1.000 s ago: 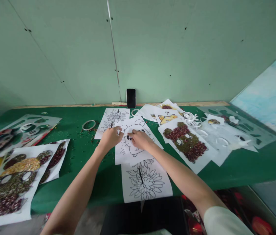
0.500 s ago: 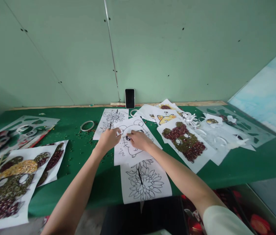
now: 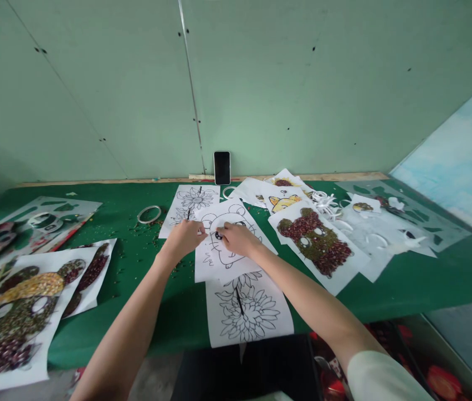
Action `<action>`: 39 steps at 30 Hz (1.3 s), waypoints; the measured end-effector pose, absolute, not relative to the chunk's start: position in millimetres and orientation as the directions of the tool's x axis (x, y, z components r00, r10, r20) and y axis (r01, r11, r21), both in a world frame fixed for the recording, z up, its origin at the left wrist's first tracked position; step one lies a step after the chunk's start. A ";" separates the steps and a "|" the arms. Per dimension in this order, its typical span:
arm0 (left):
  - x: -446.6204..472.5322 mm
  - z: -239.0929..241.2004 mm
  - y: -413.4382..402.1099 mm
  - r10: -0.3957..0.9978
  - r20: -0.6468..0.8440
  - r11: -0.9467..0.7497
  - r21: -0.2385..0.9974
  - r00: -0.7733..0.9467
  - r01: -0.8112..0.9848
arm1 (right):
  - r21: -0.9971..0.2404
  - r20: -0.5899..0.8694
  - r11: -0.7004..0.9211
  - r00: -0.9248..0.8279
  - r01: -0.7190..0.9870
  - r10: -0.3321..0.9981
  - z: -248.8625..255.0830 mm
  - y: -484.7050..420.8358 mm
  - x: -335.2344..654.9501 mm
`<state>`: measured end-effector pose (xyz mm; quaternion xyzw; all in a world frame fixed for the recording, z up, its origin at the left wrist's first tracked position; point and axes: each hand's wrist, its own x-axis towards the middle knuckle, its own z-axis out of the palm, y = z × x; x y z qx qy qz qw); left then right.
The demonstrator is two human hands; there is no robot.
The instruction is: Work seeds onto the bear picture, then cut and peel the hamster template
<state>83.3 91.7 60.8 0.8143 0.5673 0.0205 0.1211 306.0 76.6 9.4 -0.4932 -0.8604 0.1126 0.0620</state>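
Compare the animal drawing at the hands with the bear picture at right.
The animal drawing is bare black outline; the bear picture is filled with red and green. The right hand partly covers the animal drawing; no hand covers the bear picture. Both are on white paper.

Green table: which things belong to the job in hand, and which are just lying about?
Apparently in use:
- left hand
- right hand
- cartoon-animal line drawing beneath them

Apparently lying about:
- smartphone
- fox-like picture
- seed-covered bear picture at right
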 end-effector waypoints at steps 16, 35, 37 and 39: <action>73.6 52.3 97.9 0.913 -0.076 -0.377 0.222 0.402 0.899 | -0.280 0.100 0.528 -0.523 0.802 0.846 14.1 80.2 316.7; 71.6 55.0 97.1 0.909 -0.057 -0.374 0.329 0.414 0.867 | -0.350 -0.070 -0.623 0.644 0.699 0.762 -17.5 42.5 616.9; 71.6 55.7 97.1 0.907 -0.061 -0.375 0.334 0.417 0.865 | -0.397 -0.043 -0.585 0.622 0.707 0.782 -18.6 40.9 622.6; 71.5 56.3 97.2 0.906 -0.060 -0.376 0.340 0.419 0.862 | -0.464 -0.019 -0.529 0.589 0.711 0.808 -19.4 42.1 627.4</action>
